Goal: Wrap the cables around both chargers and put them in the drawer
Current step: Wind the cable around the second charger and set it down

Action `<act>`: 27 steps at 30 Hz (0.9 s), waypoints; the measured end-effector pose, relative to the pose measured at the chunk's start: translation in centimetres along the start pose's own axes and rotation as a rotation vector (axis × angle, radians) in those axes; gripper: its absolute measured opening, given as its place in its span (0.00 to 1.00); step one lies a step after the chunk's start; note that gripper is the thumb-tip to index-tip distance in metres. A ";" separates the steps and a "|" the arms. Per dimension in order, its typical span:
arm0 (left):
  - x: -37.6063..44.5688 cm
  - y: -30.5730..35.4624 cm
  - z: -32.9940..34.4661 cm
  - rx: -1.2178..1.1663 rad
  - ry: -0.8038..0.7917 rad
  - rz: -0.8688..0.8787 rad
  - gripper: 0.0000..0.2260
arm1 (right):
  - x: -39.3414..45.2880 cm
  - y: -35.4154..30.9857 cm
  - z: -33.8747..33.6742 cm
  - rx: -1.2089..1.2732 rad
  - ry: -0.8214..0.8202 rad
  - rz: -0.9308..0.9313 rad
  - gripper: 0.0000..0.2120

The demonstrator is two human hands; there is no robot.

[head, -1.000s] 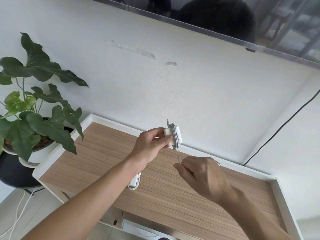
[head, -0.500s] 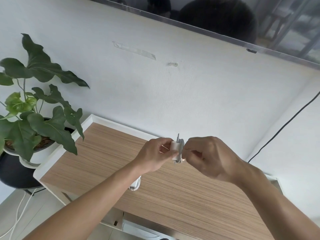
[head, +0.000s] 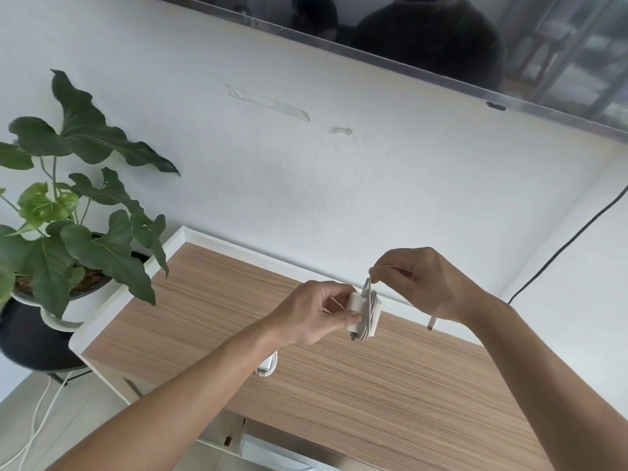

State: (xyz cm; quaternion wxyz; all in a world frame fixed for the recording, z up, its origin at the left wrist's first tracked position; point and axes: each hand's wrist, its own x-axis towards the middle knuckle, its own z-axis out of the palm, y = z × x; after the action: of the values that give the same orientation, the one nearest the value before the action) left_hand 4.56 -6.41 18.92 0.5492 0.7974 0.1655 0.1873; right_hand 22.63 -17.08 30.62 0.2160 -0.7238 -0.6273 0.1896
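Observation:
My left hand grips a white charger above the wooden table top, with several turns of white cable wound around it. Just above and to the right, my right hand pinches the loose end of that cable and holds it taut. The cable's plug dangles below my right wrist. A second white charger lies on the table, mostly hidden under my left forearm. An open drawer shows under the table's front edge.
A potted plant on a black stand is left of the table. White cables trail on the floor below it. A black cable runs down the wall at the right. A dark screen hangs above.
My right hand has lifted up and to the right of the charger, pulling the cable end taut. My left hand and the charger sank slightly and moved right.

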 end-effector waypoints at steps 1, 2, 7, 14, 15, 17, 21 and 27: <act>-0.1 0.1 0.0 -0.005 -0.006 0.009 0.10 | 0.1 0.3 -0.1 0.017 -0.002 0.010 0.10; -0.1 0.1 0.0 -0.012 -0.015 0.015 0.11 | 0.2 0.7 -0.1 0.033 -0.005 0.020 0.09; -0.4 0.3 0.2 -0.109 -0.053 0.021 0.12 | 0.9 2.7 -0.3 0.116 -0.001 0.075 0.04; -0.7 0.9 0.5 -0.403 -0.104 -0.011 0.11 | 0.9 5.0 0.1 0.296 0.035 0.259 0.09; -0.7 1.0 0.5 -0.432 -0.107 -0.012 0.12 | 0.9 5.3 0.3 0.317 0.039 0.288 0.09; -0.6 1.2 0.6 -0.488 -0.109 -0.009 0.13 | 0.6 6.1 0.9 0.376 0.042 0.327 0.10; -0.3 1.7 0.8 -0.589 -0.092 -0.012 0.18 | 0.0 7.5 3.3 0.560 -0.024 0.335 0.19; -0.1 1.7 0.5 -0.703 -0.023 -0.032 0.17 | -0.8 8.2 6.1 0.605 -0.129 0.377 0.20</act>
State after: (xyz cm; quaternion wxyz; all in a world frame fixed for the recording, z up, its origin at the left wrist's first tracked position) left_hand 4.83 -7.43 20.39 0.7950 0.5588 0.0973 0.2150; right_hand 26.01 -18.43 21.02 0.3418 -0.7166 -0.4108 0.4483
